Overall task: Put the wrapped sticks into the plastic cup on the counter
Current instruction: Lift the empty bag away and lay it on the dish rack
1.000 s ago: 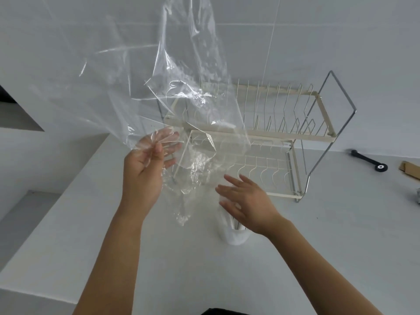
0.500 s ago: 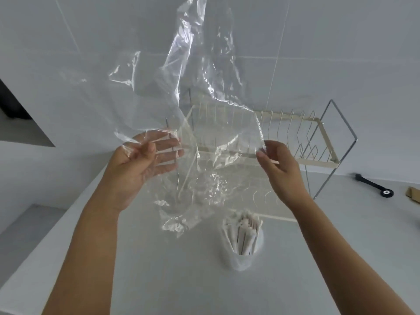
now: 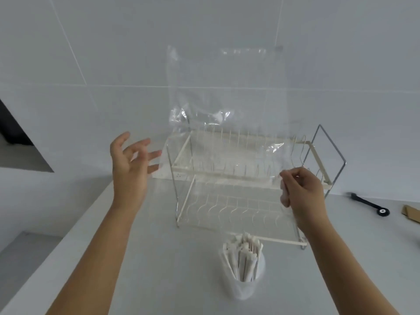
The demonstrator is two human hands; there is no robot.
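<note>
A clear plastic cup (image 3: 244, 283) stands on the white counter in front of me, packed with several white wrapped sticks (image 3: 244, 253) standing upright. Above it a large clear plastic bag (image 3: 225, 96) is spread out flat and raised in front of the rack. My right hand (image 3: 300, 192) pinches the bag's lower right corner. My left hand (image 3: 131, 164) is up at the bag's left side with fingers spread, just apart from its edge and holding nothing.
A two-tier cream wire dish rack (image 3: 245, 189) stands behind the cup against the tiled wall. A black tool (image 3: 369, 204) and a piece of brown cardboard (image 3: 411, 212) lie at the far right. The counter (image 3: 159, 258) drops off along its left edge.
The crumpled bag has been pulled out flat and shifted right. My left hand has let go of it and opened. My right hand moved right, still gripping its edge.
</note>
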